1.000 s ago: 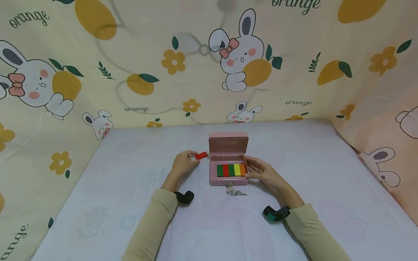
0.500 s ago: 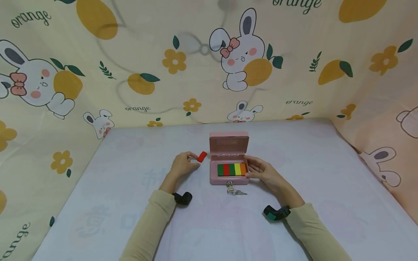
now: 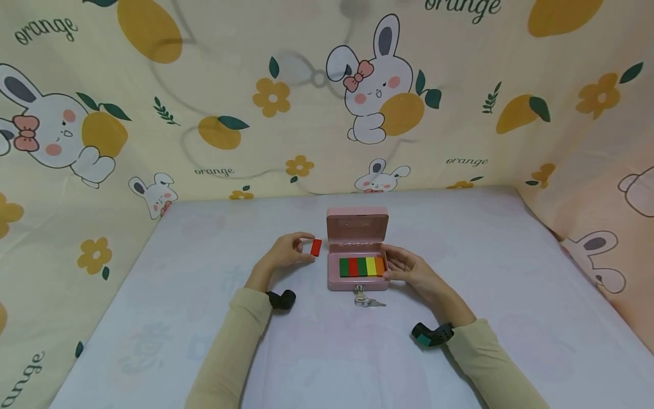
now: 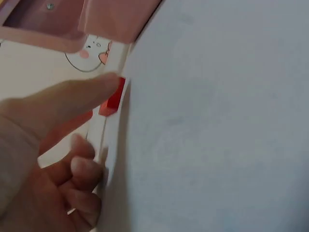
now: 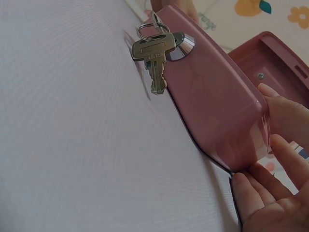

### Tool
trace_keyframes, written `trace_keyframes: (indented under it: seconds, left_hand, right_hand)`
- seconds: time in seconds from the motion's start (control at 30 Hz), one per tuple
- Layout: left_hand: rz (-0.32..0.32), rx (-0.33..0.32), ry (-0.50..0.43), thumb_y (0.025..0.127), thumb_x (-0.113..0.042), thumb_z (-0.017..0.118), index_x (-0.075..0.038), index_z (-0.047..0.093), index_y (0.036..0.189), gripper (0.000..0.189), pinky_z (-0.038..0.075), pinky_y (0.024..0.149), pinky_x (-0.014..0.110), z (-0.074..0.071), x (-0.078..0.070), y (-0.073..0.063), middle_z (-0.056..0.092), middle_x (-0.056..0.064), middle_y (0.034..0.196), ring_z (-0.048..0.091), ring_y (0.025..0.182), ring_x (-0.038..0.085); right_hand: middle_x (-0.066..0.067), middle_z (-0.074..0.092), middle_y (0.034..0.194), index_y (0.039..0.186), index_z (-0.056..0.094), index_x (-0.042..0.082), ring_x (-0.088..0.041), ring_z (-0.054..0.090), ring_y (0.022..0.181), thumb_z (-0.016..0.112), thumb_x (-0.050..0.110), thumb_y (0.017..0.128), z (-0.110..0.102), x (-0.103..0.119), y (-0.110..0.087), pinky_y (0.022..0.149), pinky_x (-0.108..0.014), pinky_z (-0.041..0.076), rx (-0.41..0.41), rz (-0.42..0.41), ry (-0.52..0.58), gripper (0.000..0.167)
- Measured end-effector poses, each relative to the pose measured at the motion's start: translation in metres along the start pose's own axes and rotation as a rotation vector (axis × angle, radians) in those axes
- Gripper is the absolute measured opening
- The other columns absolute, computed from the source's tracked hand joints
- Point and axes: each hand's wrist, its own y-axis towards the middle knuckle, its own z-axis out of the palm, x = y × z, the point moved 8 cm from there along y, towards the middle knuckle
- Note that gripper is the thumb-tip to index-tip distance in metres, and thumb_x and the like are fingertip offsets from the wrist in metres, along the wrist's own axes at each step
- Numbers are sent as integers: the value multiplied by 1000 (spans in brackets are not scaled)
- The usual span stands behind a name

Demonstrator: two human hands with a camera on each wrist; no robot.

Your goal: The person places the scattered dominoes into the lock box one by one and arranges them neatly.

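Note:
A small pink metal cash box (image 3: 334, 282) stands with its lid (image 3: 357, 227) raised. Inside lies a row of several coloured blocks (image 3: 362, 267): green, red, yellow and orange. To the left of the box, my left hand (image 3: 286, 251) pinches a red block (image 3: 316, 247) between thumb and fingers, apart from the box. In the left wrist view, the thumb covers part of this red block (image 4: 113, 99). My right hand (image 3: 411, 270) holds the box's right side. In the right wrist view, its fingers (image 5: 248, 195) lie against the end wall, one fingertip near the rim.
Keys (image 3: 370, 303) hang from the lock at the box's front; one key (image 5: 155, 58) shows close up in the right wrist view. A white cloth (image 3: 327, 352) covers the table. Behind rises a patterned curtain (image 3: 230, 74) with rabbits and oranges.
The red block has turned in my left fingers, from lying nearly level to standing almost upright. The left hand has shifted slightly. My right hand and the box have stayed put.

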Motion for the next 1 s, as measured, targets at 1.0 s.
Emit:
trace_keyframes:
  seconds: [1.0]
  left_hand:
    - [1, 27, 86, 86, -22, 71, -16, 57, 132, 49, 29, 67, 26, 4, 1, 5, 38, -2, 75, 39, 73, 14]
  right_hand:
    - [-21, 23, 159, 150, 28, 3, -40, 23, 146, 65, 8, 89, 0, -1, 0, 98, -9, 41, -8, 7, -21, 71]
